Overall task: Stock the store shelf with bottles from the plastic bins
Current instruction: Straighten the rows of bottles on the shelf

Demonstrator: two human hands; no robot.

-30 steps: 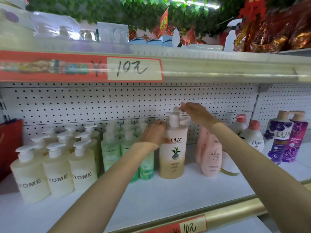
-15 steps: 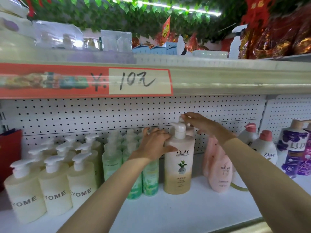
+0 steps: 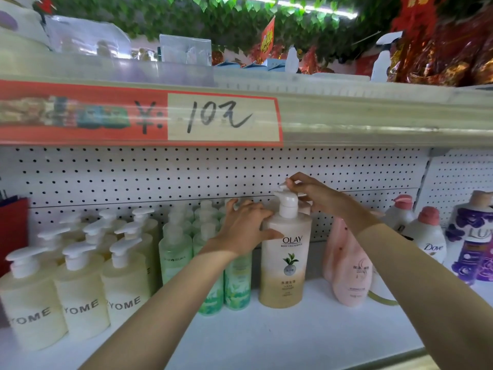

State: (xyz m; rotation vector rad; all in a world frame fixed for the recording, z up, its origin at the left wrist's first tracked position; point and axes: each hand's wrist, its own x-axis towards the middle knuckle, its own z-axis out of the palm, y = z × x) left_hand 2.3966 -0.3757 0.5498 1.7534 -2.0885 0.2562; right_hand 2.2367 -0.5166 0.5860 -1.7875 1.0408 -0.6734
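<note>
A cream and gold Olay pump bottle [image 3: 285,265] stands upright on the white shelf [image 3: 293,337], between green bottles and a pink bottle. My left hand [image 3: 245,227] grips its shoulder from the left, thumb across the front. My right hand [image 3: 317,194] reaches behind its white pump head and pinches the pump nozzle of a second bottle standing behind it; that bottle's body is hidden.
Several pale yellow pump bottles [image 3: 80,287] fill the left, green bottles [image 3: 176,249] stand beside them. A pink bottle [image 3: 349,265], Dove bottles [image 3: 426,236] and purple Lux bottles [image 3: 472,236] stand to the right. The upper shelf edge with its red price strip [image 3: 138,116] hangs overhead.
The view has moved closer and a little left. My left hand has slid further round the Olay bottle's shoulder. My right hand stays at the pump behind it.
</note>
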